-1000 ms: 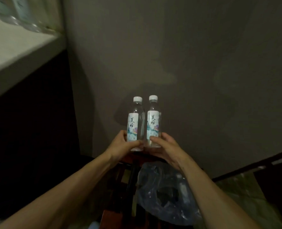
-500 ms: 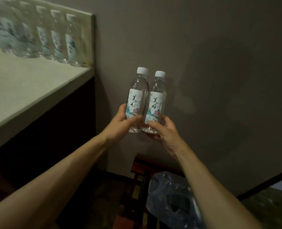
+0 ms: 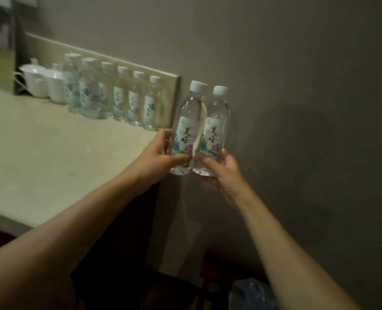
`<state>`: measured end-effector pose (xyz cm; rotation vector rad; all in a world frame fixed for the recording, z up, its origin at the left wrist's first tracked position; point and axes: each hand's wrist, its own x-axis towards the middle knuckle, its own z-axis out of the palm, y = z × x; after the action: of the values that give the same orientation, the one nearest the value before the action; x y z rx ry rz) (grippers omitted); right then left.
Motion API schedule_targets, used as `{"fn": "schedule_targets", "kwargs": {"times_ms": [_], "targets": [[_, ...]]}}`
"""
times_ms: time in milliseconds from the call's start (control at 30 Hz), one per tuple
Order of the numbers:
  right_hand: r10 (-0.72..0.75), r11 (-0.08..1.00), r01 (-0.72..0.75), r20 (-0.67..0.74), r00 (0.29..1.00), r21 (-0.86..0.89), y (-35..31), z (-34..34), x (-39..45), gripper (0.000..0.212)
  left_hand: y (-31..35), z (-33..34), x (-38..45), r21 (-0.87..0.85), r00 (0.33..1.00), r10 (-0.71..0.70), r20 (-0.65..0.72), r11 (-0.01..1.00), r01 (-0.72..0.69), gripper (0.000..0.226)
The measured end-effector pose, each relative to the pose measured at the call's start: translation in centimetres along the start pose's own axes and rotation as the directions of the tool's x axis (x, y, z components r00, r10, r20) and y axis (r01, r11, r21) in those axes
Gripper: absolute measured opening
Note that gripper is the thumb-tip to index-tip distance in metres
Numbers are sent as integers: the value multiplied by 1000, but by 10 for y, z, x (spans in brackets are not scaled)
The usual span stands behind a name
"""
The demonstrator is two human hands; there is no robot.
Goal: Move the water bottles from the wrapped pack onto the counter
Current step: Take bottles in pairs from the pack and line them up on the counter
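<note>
Two water bottles are held upright side by side in the air, just past the right end of the worktop [image 3: 51,157]: the left hand [image 3: 161,153] grips the left bottle [image 3: 186,130] and the right hand [image 3: 221,173] grips the right bottle [image 3: 215,130], each near the base. More bottles [image 3: 118,99] stand in a row at the worktop's back edge beside white cups [image 3: 44,83], and the blue plastic wrap [image 3: 252,296] lies low at the bottom.

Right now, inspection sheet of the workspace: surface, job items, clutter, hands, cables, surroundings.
Surface: pale counter, front area bare.
Job's things: two held bottles, left bottle and right bottle, upright, off the counter's end; row of bottles along the backsplash; plastic wrap at the bottom edge.
Clutter: white teaware at the back.
Hands: left hand and right hand each grip a bottle low.
Cables: nothing seen.
Surroundings: grey wall, dim light.
</note>
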<state>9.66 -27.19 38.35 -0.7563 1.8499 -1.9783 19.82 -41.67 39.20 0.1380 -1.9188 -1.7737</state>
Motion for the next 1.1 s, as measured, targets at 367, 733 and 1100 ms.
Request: {"fn": "schedule_targets", "kwargs": {"times_ms": [367,733,1100], "targets": [[-20,996,25,-54,998,91,12,180,74,52,-14,-187,46,141,1000,-18,-17,990,20,58],[29,985,-46,-104,994,-167,38,229,124,49,-44,-249,86,206,996,-81,-48,974,89,69],[-19,901,-34,-118,993,-432,58,247,178,58,-58,-261,130,412,982,-35,-185,905,109,61]]}}
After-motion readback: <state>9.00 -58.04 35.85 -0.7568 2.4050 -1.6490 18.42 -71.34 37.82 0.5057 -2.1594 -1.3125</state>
